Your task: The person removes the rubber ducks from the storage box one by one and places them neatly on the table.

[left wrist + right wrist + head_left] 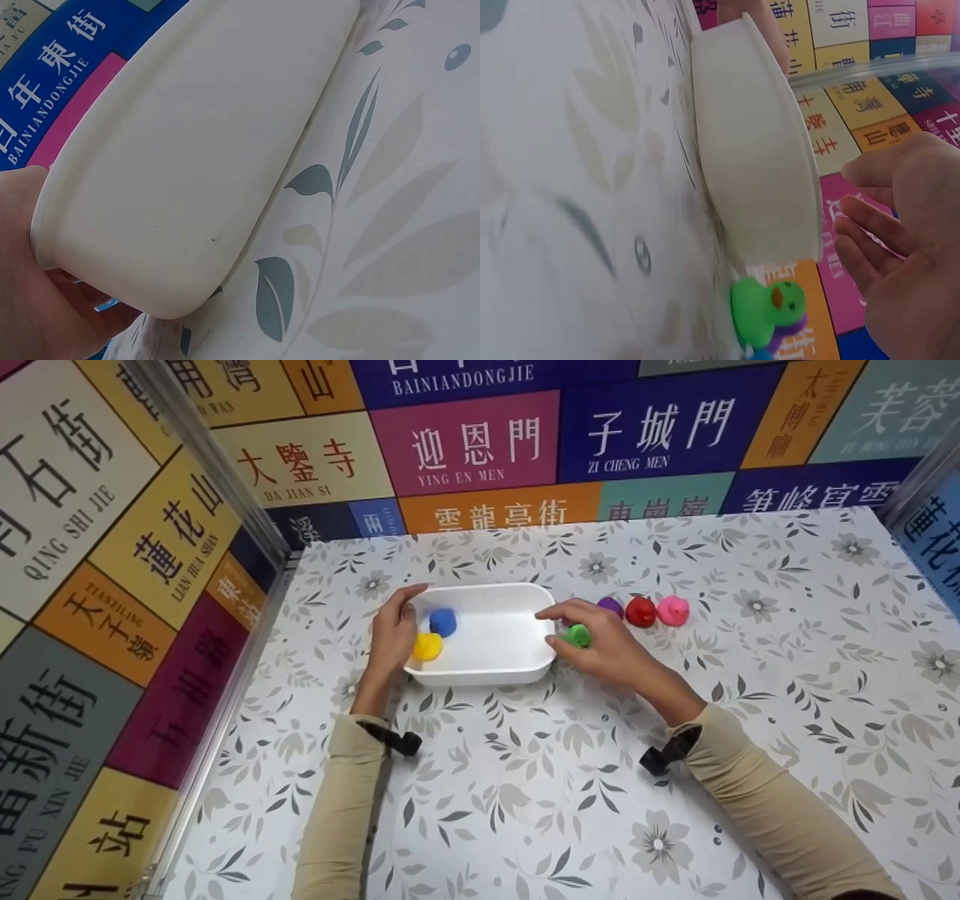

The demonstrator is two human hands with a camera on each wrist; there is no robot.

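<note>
A white plastic box [495,634] stands on the table, a blue rubber duck [443,622] and a yellow rubber duck [428,646] lying inside at its left end. My left hand [391,634] grips that end, thumb at the rim and fingers against the outer wall, as the left wrist view also shows. At the opposite end, my right hand [604,645] hovers by the rim with loosely bent, spread fingers and nothing between them. Just below it on the table sits a green rubber duck [761,311], close beside the box and partly covered by the hand in the head view.
Right of the box, a purple duck [611,606], a red duck [640,612] and a pink duck [673,610] stand in a row. The purple one is partly hidden behind my right hand. A flower-patterned cover [525,795] lies over the table, with sign-printed walls [480,450] behind and left.
</note>
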